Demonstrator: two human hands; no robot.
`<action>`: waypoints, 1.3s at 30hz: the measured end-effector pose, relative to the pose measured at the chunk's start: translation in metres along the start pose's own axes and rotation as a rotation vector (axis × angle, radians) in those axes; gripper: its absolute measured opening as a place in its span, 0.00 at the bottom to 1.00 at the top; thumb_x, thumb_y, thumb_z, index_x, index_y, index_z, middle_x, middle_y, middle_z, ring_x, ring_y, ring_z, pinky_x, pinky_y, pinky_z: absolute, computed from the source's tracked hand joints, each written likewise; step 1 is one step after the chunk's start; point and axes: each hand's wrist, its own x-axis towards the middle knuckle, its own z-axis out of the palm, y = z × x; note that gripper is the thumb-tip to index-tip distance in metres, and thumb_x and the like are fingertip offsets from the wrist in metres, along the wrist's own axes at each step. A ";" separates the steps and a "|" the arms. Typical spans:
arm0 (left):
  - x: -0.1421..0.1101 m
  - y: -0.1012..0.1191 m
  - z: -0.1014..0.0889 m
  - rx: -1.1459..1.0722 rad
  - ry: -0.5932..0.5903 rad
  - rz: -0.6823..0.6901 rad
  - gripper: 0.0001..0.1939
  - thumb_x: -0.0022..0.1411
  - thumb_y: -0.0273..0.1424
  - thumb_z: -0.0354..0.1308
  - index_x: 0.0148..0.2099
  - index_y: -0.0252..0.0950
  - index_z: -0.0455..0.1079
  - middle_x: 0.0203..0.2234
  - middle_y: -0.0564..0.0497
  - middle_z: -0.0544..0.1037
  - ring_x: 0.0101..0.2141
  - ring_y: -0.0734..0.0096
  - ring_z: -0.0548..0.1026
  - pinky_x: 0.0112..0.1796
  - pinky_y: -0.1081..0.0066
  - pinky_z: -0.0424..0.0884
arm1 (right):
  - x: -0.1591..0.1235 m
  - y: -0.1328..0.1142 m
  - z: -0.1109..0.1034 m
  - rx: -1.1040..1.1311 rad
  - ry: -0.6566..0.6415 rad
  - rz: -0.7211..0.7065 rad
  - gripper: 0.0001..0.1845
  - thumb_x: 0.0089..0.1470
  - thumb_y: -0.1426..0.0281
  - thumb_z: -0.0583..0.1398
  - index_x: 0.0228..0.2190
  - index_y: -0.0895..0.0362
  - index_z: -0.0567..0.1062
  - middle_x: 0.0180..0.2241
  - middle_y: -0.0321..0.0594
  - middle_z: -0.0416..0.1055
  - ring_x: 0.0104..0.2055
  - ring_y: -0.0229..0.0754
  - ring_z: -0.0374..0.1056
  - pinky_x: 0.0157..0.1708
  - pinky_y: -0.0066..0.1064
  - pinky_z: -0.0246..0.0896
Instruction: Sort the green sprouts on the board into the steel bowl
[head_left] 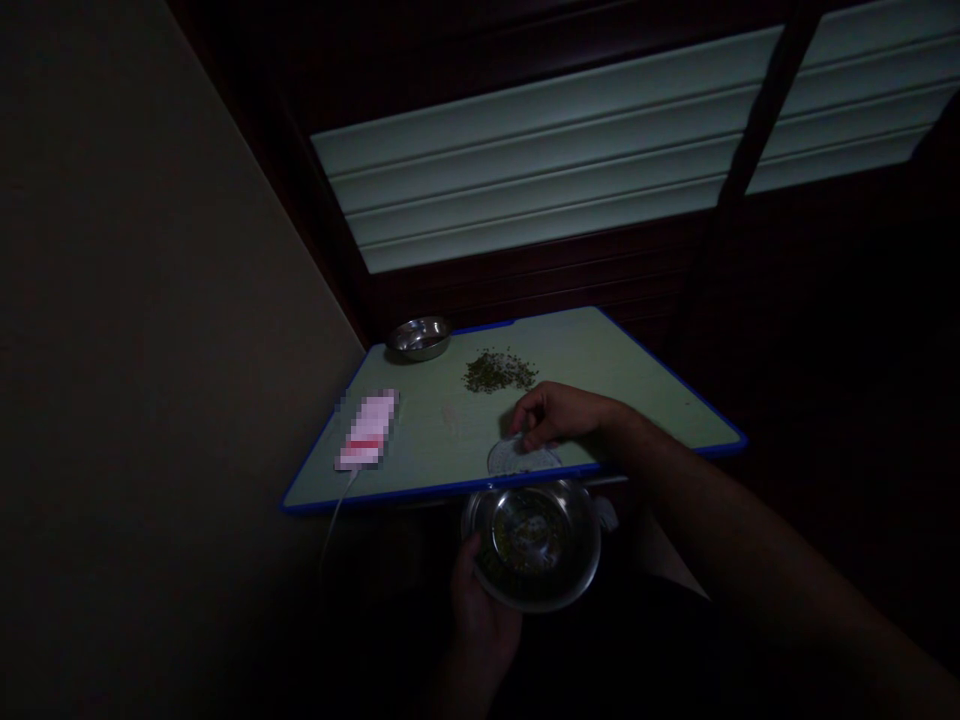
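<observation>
Below the near table edge, my left hand (484, 610) grips a metal bowl (586, 560) by its left rim. Small bits and a bright reflection show inside the bowl, which tilts toward me. Over the table's front edge, my right hand (551, 412) has its fingers bent down onto a flat, pale, patterned disc (517, 458). The disc lies by the edge, just above the bowl, with a few dark specks along its near side. Beyond my right hand, a loose pile of small greenish-brown grains (495, 372) is spread on the table; their kind is unclear.
The pale green table (637, 390) has a blue rim. A smaller metal bowl (421, 340) stands at its back left corner. A blurred pink phone (367, 430) with a white cable (341, 510) lies on the left. Wall and dark-framed shutters are close behind.
</observation>
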 end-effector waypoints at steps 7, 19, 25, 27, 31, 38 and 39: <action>-0.003 0.001 0.002 -0.013 0.004 -0.011 0.14 0.56 0.33 0.57 0.43 0.36 0.76 0.35 0.46 0.82 0.40 0.58 0.78 0.47 0.58 0.69 | -0.001 -0.003 0.001 0.027 0.020 0.004 0.19 0.37 0.69 0.70 0.34 0.62 0.77 0.16 0.30 0.69 0.17 0.31 0.61 0.18 0.23 0.53; 0.000 0.000 -0.001 -0.017 -0.008 -0.010 0.14 0.56 0.33 0.57 0.43 0.36 0.76 0.36 0.45 0.82 0.40 0.57 0.78 0.47 0.57 0.69 | -0.002 -0.003 0.001 0.023 -0.006 -0.007 0.20 0.37 0.68 0.70 0.34 0.62 0.77 0.17 0.31 0.70 0.17 0.31 0.61 0.19 0.23 0.52; -0.003 0.002 0.001 -0.031 -0.001 -0.031 0.13 0.57 0.33 0.56 0.42 0.36 0.76 0.35 0.45 0.83 0.39 0.58 0.78 0.48 0.56 0.69 | -0.003 -0.005 0.002 0.057 0.056 -0.004 0.18 0.36 0.67 0.69 0.32 0.62 0.76 0.16 0.29 0.68 0.17 0.30 0.59 0.18 0.23 0.50; -0.002 0.002 0.002 -0.030 0.008 -0.031 0.13 0.57 0.33 0.56 0.42 0.37 0.76 0.35 0.46 0.83 0.38 0.59 0.78 0.47 0.56 0.69 | -0.001 -0.004 0.003 0.100 0.158 -0.023 0.16 0.36 0.67 0.68 0.30 0.61 0.74 0.17 0.29 0.66 0.17 0.30 0.58 0.18 0.23 0.50; 0.000 0.001 0.000 -0.019 -0.012 -0.029 0.12 0.57 0.33 0.56 0.42 0.37 0.76 0.35 0.46 0.83 0.39 0.59 0.78 0.47 0.56 0.69 | 0.004 0.002 0.002 0.071 0.443 -0.117 0.11 0.39 0.66 0.64 0.23 0.60 0.70 0.20 0.31 0.65 0.21 0.31 0.58 0.22 0.25 0.52; 0.001 0.000 -0.005 -0.004 -0.002 -0.026 0.13 0.56 0.34 0.57 0.42 0.36 0.76 0.36 0.45 0.82 0.40 0.57 0.78 0.47 0.56 0.69 | 0.008 0.013 -0.004 -0.245 0.693 -0.208 0.07 0.43 0.67 0.59 0.23 0.59 0.68 0.22 0.32 0.64 0.25 0.33 0.58 0.26 0.26 0.53; 0.001 0.000 -0.005 -0.005 -0.003 -0.027 0.13 0.56 0.34 0.57 0.42 0.36 0.76 0.36 0.45 0.82 0.40 0.57 0.78 0.47 0.55 0.69 | 0.008 0.014 -0.004 -0.266 0.683 -0.202 0.07 0.43 0.68 0.59 0.23 0.58 0.68 0.22 0.32 0.65 0.25 0.33 0.58 0.26 0.26 0.53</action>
